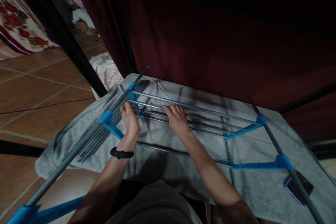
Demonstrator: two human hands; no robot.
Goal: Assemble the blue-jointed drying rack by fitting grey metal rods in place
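Note:
A rack frame of grey metal rods [199, 109] and blue plastic brackets lies on a grey towel [262, 189] on the floor. My left hand [130, 119], with a black band on the wrist, is closed around the blue bracket [133, 98] at the left end of the rods. My right hand [177, 119] lies over the thin rods near their left end, fingers curled onto one of them. A long grey side pole [86, 140] with more blue brackets runs diagonally at the left.
A second side pole [275, 143] with blue brackets runs down the right. A phone [299, 185] lies on the towel at the right. Loose grey rods [105, 129] lie bundled by the left pole. A dark red curtain hangs behind; tiled floor and a striped cloth [105, 68] are at the left.

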